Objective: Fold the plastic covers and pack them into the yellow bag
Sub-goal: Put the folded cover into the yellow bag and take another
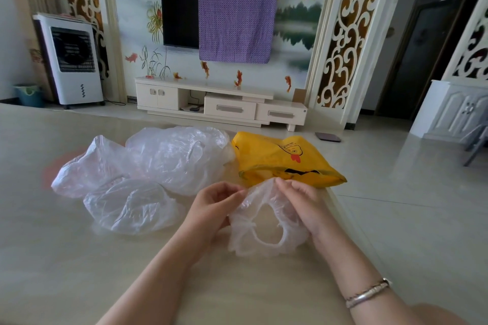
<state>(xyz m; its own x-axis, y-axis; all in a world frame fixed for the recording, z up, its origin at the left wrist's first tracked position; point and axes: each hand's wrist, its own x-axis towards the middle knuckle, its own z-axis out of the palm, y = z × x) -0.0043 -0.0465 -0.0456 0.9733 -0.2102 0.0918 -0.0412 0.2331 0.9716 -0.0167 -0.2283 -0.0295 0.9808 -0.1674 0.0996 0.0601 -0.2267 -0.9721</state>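
A clear plastic cover with an elastic rim [264, 227] is held up just above the table. My left hand [214, 206] pinches its upper left edge, and my right hand [301, 203] grips its upper right edge. The yellow bag [282, 161], printed with a cartoon chicken, lies flat on the table right behind my hands. Several more crumpled clear covers [148, 171] are piled to the left of the bag.
The beige table [66, 258] ends close to the right of my right hand, with tiled floor beyond. Across the room stand a TV cabinet [219, 103], a white air cooler [74, 60] and a small scale [327, 137] on the floor.
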